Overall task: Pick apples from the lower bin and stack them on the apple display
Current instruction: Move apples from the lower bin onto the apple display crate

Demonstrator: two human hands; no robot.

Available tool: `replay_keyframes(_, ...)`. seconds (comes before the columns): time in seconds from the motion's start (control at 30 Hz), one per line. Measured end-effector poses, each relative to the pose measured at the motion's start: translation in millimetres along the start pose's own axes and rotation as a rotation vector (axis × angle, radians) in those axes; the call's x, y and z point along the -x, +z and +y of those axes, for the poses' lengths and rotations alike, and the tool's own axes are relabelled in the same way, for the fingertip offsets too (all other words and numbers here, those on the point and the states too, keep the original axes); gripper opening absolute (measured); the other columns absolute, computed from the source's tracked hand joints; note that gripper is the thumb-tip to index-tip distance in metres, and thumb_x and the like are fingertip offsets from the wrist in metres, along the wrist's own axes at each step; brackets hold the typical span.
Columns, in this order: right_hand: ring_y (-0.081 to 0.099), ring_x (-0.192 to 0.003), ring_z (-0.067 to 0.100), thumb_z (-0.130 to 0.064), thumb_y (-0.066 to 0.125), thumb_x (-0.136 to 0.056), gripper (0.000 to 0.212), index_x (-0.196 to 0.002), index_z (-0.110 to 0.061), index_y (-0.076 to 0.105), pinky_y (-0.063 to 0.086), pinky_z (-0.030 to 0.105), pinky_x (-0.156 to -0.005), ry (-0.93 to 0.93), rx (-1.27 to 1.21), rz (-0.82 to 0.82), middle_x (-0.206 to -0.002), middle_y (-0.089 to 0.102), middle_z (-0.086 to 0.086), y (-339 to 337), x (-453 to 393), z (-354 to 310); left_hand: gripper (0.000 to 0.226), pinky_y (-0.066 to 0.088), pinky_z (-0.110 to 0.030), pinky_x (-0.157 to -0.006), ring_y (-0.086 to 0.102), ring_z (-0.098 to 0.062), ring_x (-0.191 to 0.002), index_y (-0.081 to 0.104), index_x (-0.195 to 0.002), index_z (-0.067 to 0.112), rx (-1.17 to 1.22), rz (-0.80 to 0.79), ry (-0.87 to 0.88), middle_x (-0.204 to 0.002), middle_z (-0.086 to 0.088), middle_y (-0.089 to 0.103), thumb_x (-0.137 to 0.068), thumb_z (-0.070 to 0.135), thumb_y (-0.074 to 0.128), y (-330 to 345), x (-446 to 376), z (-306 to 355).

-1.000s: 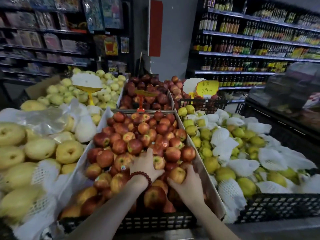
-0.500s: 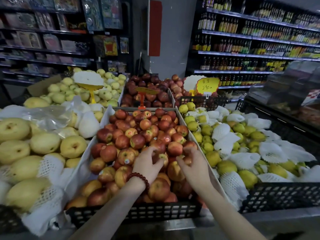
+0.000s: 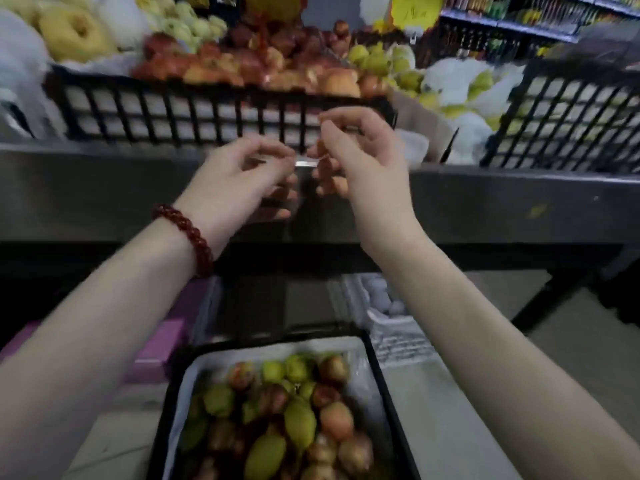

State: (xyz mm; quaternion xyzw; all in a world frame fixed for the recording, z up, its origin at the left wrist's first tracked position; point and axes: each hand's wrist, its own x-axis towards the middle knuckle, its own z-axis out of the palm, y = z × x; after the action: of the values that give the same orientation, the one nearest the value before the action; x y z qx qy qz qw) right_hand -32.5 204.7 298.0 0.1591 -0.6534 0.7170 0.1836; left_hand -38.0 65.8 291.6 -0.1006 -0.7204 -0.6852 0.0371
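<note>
The lower bin [image 3: 388,382], a black tray lined with white, sits on the floor below me with several red and green apples [image 3: 298,420] in it. The apple display [image 3: 242,67], a heap of red apples in a black lattice crate [image 3: 194,112], is above at the top of the view, blurred. My left hand [image 3: 239,181], with a red bead bracelet on the wrist, and my right hand [image 3: 360,157] hang side by side in front of the stand's dark edge, between display and bin. Both hands hold nothing, with their fingers loosely curled and apart.
Yellow pears [image 3: 76,32] fill the crate at upper left, green pears in white foam nets [image 3: 460,81] the black crate at upper right. The stand's dark metal front [image 3: 104,195] crosses the view. A pink box [image 3: 159,351] and white wrapped packs [image 3: 391,317] lie beside the bin.
Both hands have left the apple heap and dropped in front of the stand. My view has tilted sharply down, bringing the lower bin into sight.
</note>
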Motion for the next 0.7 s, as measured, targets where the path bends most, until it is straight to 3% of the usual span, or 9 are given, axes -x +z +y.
replay_keyframes(0.17,0.054,-0.054,0.011,-0.005,0.055,-0.093,0.007,-0.099,-0.006,0.059,0.045,0.024,-0.047,0.066,0.002,-0.049,-0.071,0.06,0.008,-20.8,79.9,89.4,0.011,0.055,-0.024,-0.059,0.064,-0.012,-0.069,0.064,-0.085,0.021,-0.084,-0.028,-0.019,-0.079,-0.002,0.066,-0.091,0.016,0.055,15.1,40.9,-104.4)
replay_keyframes(0.37,0.057,-0.058,0.008,-0.009,0.057,-0.093,0.012,-0.101,-0.001,0.061,0.048,0.02,-0.05,0.222,0.132,-0.012,-0.076,0.062,0.014,-46.9,128.5,166.3,0.008,0.054,-0.029,-0.064,0.063,-0.017,-0.073,0.063,-0.092,0.017,-0.168,-0.027,-0.193,-0.081,-0.006,0.066,-0.09,0.014,0.055,28.8,60.9,-181.4)
replay_keyframes(0.47,0.055,-0.059,0.012,-0.009,0.058,-0.092,0.006,-0.096,-0.007,0.062,0.046,0.023,-0.05,0.287,0.161,-0.013,-0.073,0.062,0.01,-53.9,136.4,191.5,0.013,0.055,-0.037,-0.07,0.065,-0.024,-0.076,0.065,-0.099,0.011,-0.265,-0.01,-0.274,-0.085,-0.013,0.069,-0.088,0.015,0.059,21.7,51.3,-222.4)
replay_keyframes(0.57,0.055,-0.055,0.011,-0.009,0.059,-0.091,0.006,-0.091,-0.013,0.063,0.046,0.026,-0.049,0.301,0.193,-0.027,-0.069,0.062,0.004,-56.7,138.0,215.0,0.021,0.051,-0.035,-0.066,0.062,-0.025,-0.074,0.062,-0.103,0.008,-0.395,0.008,-0.444,-0.082,-0.011,0.066,-0.084,0.016,0.063,0.9,31.9,-283.4)
replay_keyframes(0.63,0.056,-0.058,0.011,-0.009,0.059,-0.091,0.007,-0.09,-0.014,0.063,0.046,0.028,-0.05,0.316,0.222,-0.026,-0.067,0.061,0.002,-56.8,139.4,229.9,0.026,0.048,-0.033,-0.072,0.063,-0.027,-0.084,0.059,-0.105,0.008,-0.571,0.023,-0.572,-0.095,-0.011,0.065,-0.082,0.018,0.065,-17.3,22.8,-328.4)
replay_keyframes(0.7,0.056,-0.061,0.015,-0.009,0.059,-0.091,0.007,-0.09,-0.014,0.064,0.046,0.025,-0.051,0.343,0.218,-0.027,-0.068,0.061,0.004,-55.6,140.8,243.9,0.037,0.047,-0.032,-0.084,0.059,-0.03,-0.109,0.054,-0.117,0.012,-0.869,-0.103,-0.705,-0.12,-0.014,0.06,-0.083,0.026,0.061,-34.6,22.7,-366.7)
